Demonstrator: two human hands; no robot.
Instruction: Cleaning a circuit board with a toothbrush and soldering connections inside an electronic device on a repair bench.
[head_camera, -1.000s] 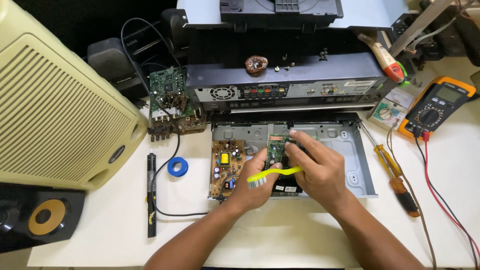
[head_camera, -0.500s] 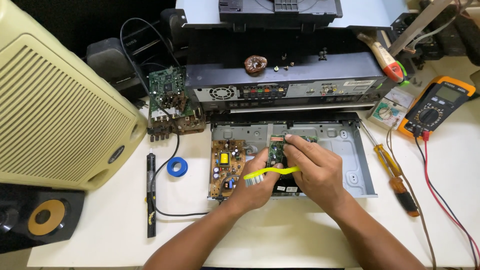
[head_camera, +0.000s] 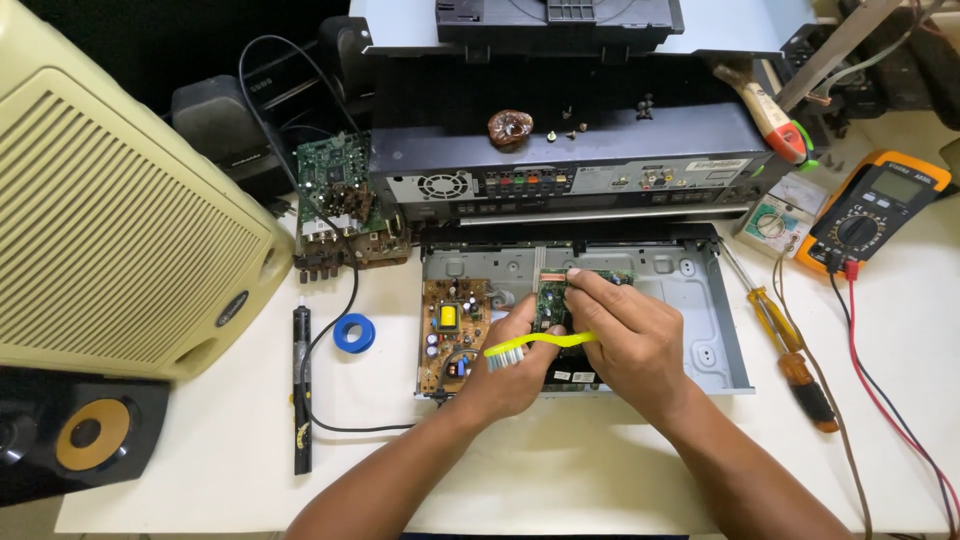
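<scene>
Yellow plastic marks the toothbrush at the centre of the head view, lying roughly level with its pale bristles pointing toward the left of the frame. The left hand is closed around the brush near its bristle end, while the right hand pinches the top edge of a small green circuit board between thumb and fingers, holding it tilted up above the open metal chassis. The brush crosses just in front of this board, touching or nearly touching it; I cannot tell which.

Inside the chassis, at its left, sits a brown power board with a yellow component. Behind the chassis, toward the upper centre of the frame, stands a dark player unit with its rear sockets facing the camera and a brown coil resting on top. A second green circuit board leans at the upper left of the chassis.

On the white table, left of the chassis, lie a blue tape roll and a black soldering iron. A large cream speaker fills the left of the frame. At the right lie an orange-handled screwdriver and, in the upper right, an orange multimeter with red and black leads.
</scene>
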